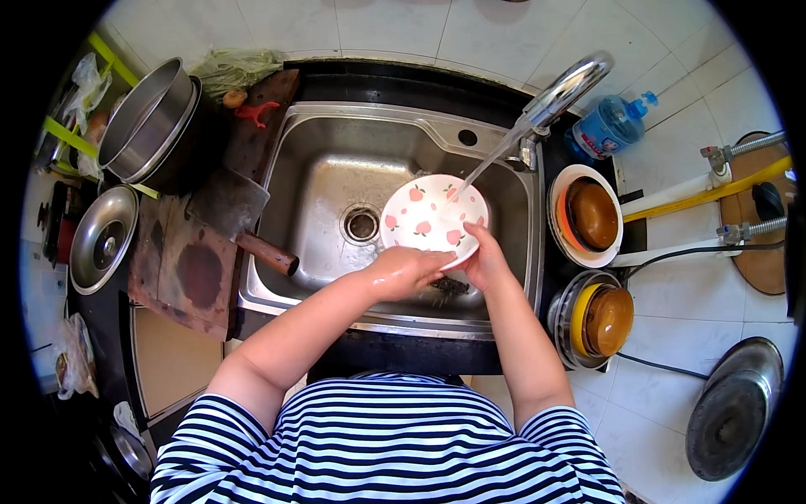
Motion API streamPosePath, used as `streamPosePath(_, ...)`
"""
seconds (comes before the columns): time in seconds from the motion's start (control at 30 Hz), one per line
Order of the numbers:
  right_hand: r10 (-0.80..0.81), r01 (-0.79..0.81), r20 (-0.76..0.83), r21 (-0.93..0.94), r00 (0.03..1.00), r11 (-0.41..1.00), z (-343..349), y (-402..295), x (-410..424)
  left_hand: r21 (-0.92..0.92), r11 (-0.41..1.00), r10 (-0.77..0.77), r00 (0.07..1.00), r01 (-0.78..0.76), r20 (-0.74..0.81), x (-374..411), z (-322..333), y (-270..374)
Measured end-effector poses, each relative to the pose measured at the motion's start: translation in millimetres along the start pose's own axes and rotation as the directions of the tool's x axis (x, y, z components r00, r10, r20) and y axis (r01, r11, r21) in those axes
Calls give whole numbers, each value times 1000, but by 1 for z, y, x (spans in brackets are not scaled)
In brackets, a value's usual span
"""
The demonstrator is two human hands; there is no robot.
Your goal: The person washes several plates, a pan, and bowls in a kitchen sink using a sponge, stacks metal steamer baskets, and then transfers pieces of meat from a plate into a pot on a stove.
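A white plate (434, 211) printed with pink peaches is tilted over the sink basin (327, 157). Water from the chrome faucet (554, 94) streams onto its upper right part. My right hand (488, 258) grips the plate's right rim, with the thumb on the upper face. At the near rim, my wet left hand (409, 272) also holds the plate, and its fingers are partly hidden. Below the hands, a dark scouring pad (449, 285) lies in the basin. Left of the plate, the drain (361, 225) is visible.
A cleaver (230, 201) lies on the wooden cutting board (167, 264), its handle over the sink edge. Stacked bowls (592, 214) and more bowls (607, 321) stand to the right, near a blue detergent bottle (607, 129). A metal pot (148, 126) stands at left.
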State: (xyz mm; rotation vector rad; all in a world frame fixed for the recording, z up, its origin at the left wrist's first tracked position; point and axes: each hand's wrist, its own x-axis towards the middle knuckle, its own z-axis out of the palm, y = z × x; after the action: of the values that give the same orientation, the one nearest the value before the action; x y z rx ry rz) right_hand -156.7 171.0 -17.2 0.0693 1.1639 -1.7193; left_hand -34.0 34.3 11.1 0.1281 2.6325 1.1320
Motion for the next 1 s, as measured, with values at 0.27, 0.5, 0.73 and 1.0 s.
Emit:
streamPosePath(0.27,-181,186,-51,127,982,974,18,41,-10,388,915,-71,992,108,-108,35,-5,-44)
streamPosePath(0.5,-299,310,-115,96,947,946,20,40,-6,-728,608,-650,726,317,-226,16,8,-72)
streamPosePath(0.73,-109,169,-192,330,975,929,4,58,31,-891,433,-454,821,-135,-345,3,25,-49)
streamPosePath(1.0,-113,65,-138,-311,984,948,11,36,17,-983,174,-650,743,-55,-157,-14,12,-40)
